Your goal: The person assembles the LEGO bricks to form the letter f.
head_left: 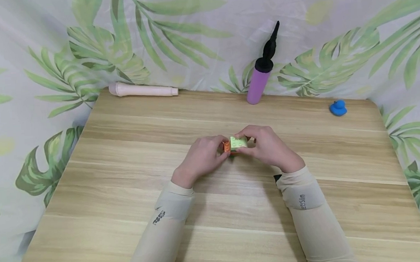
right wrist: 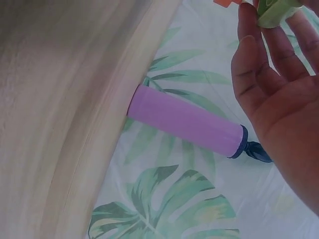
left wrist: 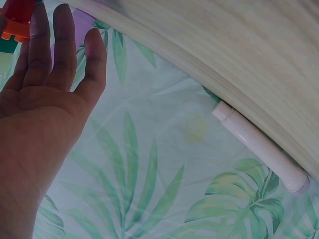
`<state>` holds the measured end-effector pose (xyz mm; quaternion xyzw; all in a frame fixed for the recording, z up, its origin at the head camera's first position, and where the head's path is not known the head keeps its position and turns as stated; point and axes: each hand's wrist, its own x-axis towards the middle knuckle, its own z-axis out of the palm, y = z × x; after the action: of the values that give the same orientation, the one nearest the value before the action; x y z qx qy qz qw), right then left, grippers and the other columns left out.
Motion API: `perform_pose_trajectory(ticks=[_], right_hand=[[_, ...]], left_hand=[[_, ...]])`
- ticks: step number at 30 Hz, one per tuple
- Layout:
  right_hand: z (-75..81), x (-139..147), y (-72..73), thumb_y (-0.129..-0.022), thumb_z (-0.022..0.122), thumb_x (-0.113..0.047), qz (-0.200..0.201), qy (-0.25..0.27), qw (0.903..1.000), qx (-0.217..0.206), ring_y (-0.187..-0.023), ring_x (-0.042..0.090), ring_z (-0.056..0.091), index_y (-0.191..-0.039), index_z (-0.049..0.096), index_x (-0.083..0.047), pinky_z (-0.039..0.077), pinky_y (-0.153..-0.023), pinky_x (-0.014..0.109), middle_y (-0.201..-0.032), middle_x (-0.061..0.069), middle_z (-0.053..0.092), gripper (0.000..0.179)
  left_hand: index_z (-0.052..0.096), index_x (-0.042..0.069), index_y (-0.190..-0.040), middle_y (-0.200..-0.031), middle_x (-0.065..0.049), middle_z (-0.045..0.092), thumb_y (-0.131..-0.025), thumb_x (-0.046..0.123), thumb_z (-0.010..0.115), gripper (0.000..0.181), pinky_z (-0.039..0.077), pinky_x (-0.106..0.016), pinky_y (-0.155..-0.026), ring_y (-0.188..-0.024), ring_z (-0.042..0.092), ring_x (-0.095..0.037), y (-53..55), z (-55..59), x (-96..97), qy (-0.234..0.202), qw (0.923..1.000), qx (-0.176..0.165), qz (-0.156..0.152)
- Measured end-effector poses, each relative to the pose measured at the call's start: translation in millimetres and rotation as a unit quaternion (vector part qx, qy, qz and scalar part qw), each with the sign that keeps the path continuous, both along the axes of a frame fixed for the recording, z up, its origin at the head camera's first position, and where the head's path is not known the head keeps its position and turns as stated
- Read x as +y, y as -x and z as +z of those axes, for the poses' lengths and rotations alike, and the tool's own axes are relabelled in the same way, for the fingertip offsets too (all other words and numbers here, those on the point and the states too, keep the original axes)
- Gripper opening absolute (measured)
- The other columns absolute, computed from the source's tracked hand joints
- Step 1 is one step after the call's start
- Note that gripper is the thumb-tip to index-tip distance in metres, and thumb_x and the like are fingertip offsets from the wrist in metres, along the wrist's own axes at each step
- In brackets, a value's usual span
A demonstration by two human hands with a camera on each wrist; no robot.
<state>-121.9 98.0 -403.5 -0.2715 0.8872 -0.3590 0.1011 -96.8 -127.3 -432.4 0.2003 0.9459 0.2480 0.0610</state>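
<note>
Near the middle of the table, a light green toy building brick [head_left: 236, 143] sits beside an orange brick [head_left: 226, 147], at the top of a small stack. My right hand [head_left: 268, 146] pinches the light green brick between thumb and fingers. From the other side, my left hand [head_left: 204, 156] holds the orange brick end of the stack. Red and dark green pieces [left wrist: 7, 46] show at the corner of the left wrist view. The lower part of the stack is mostly hidden by the fingers. In the right wrist view the light green brick [right wrist: 277, 12] lies against the fingertips.
A pale pink toy microphone [head_left: 145, 90] lies along the table's back edge at left. A purple hand pump [head_left: 258, 84] with a black top leans on the leafy curtain behind. Toward the back right sits a blue rubber duck [head_left: 338, 108]. The wooden table [head_left: 127, 181] extends around both arms.
</note>
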Motion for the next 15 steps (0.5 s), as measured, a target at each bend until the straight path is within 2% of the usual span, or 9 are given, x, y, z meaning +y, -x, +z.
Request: perform_pose_trajectory(ticks=[8,11,15], right_hand=[[3.8,-3.5,-1.8,-0.091,0.086,-0.020,0.003,-0.034,0.9994,0.002,-0.113,0.027,0.071,-0.124,0.076,-0.009,0.057,-0.100,0.051,-0.123,0.008,0.077,0.036],[3.8,-3.4,-2.4,-0.089,0.088,-0.020,0.005,-0.070,0.9972,0.024,-0.121,0.031,0.069,-0.133,0.071,-0.011,0.054,-0.105,0.051,-0.131,0.010,0.073,0.048],[0.8,-5.1,-3.3,-0.086,0.090,-0.016,0.016,-0.111,0.9907,0.077,-0.127,0.034,0.065,-0.146,0.062,-0.015,0.052,-0.109,0.052,-0.139,0.013,0.066,0.066]], left_hand=[[0.070,0.006,-0.131,-0.116,-0.007,0.077,-0.101,0.026,0.074,0.037,0.059,-0.039,-0.088,-0.094,0.070,-0.019,-0.9,-0.1,-2.0,-0.003,1.0000,-0.008,0.000],[0.068,0.006,-0.134,-0.120,-0.008,0.076,-0.102,0.027,0.072,0.038,0.059,-0.040,-0.090,-0.098,0.071,-0.020,-0.5,-0.1,-2.3,-0.003,0.9999,-0.013,-0.001],[0.066,0.005,-0.136,-0.118,-0.008,0.075,-0.106,0.029,0.068,0.039,0.059,-0.038,-0.088,-0.093,0.068,-0.019,-0.2,0.2,-2.1,0.002,0.9996,-0.027,-0.003]])
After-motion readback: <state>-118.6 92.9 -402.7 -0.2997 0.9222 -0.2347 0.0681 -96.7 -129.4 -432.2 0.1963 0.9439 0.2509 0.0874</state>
